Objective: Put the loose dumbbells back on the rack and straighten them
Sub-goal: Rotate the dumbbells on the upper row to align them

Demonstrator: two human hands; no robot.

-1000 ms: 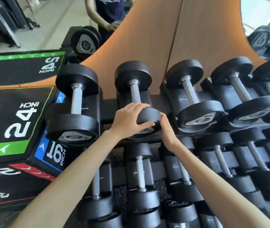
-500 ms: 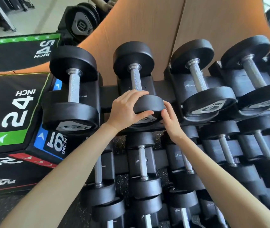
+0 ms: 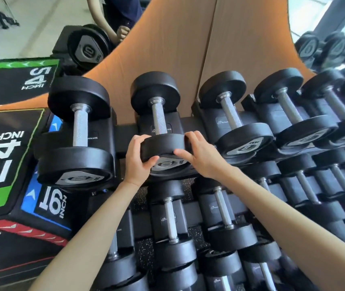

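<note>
A black dumbbell (image 3: 160, 120) with a knurled steel handle lies in the second cradle from the left on the top tier of the rack (image 3: 125, 133). My left hand (image 3: 138, 160) grips the left side of its near head, thumb on the grey end cap. My right hand (image 3: 201, 156) grips the right side of the same head, fingers curled over the rim. A larger dumbbell (image 3: 79, 133) lies in the cradle to the left, and another (image 3: 232, 122) to the right.
Several more dumbbells fill the top tier to the right and the lower tiers below my arms. Stacked plyo boxes (image 3: 5, 156) marked 24 and 16 inch stand at left. An orange wall panel (image 3: 188, 49) rises behind. Another person's hand (image 3: 123, 32) shows at top.
My right hand has come up from beside the head to grip its right rim. My left hand has slid from the top to the left side. The camera has tilted up.
</note>
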